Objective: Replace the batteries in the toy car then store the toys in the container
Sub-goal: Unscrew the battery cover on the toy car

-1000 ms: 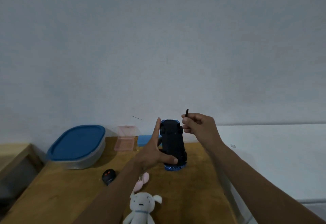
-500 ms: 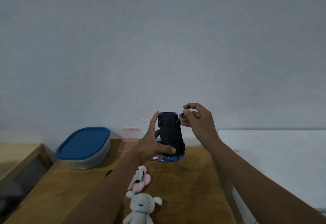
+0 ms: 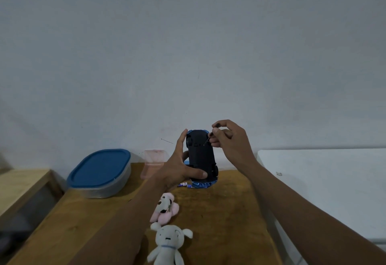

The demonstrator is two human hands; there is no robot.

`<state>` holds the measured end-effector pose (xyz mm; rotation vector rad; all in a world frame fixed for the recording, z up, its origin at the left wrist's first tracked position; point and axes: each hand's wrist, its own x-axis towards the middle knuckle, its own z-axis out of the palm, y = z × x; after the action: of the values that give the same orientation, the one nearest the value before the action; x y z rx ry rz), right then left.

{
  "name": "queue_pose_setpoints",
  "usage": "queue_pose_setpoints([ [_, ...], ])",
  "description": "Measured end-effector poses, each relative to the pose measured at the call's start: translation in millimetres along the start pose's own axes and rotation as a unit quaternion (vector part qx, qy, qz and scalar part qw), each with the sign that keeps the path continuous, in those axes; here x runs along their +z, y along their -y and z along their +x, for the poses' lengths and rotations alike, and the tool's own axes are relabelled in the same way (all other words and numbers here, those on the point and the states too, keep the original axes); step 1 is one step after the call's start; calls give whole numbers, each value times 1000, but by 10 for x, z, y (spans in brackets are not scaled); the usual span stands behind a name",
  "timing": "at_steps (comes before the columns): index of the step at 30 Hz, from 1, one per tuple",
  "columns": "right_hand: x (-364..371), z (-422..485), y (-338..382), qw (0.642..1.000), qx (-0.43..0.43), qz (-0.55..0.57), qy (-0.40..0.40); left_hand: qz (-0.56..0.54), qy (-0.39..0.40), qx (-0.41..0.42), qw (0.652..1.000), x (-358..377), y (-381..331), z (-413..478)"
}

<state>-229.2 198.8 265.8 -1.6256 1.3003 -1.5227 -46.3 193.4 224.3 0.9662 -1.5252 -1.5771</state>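
Note:
The blue toy car stands on its end on the wooden table, its black underside facing me. My left hand grips the car from the left, thumb across its lower part. My right hand pinches a thin small screwdriver whose tip touches the upper underside of the car. Small batteries lie on the table by the car's base. A pink plush and a white plush lie nearer to me. A clear container with a blue lid sits at the left.
A small pink clear box stands at the back of the table against the wall. A white surface adjoins the table on the right. A lower wooden bench is at the far left.
My right hand turned the screwdriver from pointing up to pointing down and brought its tip onto the car's underside. The view shifted, and the black remote seen earlier is hidden behind my left arm.

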Motion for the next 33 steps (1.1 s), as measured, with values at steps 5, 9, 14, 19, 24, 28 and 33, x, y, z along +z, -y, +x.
queue_pose_setpoints([
  [5,-2,-5,-15,1000,-4,-14,1,-7,4,0,1000,-3,2,4],
  [9,-7,-11,-17,1000,-7,-15,2,-9,5,-4,1000,6,13,13],
  [14,-2,-16,-17,1000,-11,-17,3,-16,6,-7,1000,3,30,13],
  [19,2,-23,-19,1000,-12,-11,7,-17,0,-12,1000,12,-1,6],
  [24,1,-28,-10,998,-36,-48,19,-29,6,-23,999,11,-16,-14],
  [28,12,-12,-24,993,-71,-95,16,-9,16,-27,999,24,-5,-15],
  [33,16,5,-30,984,-113,-137,21,-3,20,-36,999,45,11,-23],
])
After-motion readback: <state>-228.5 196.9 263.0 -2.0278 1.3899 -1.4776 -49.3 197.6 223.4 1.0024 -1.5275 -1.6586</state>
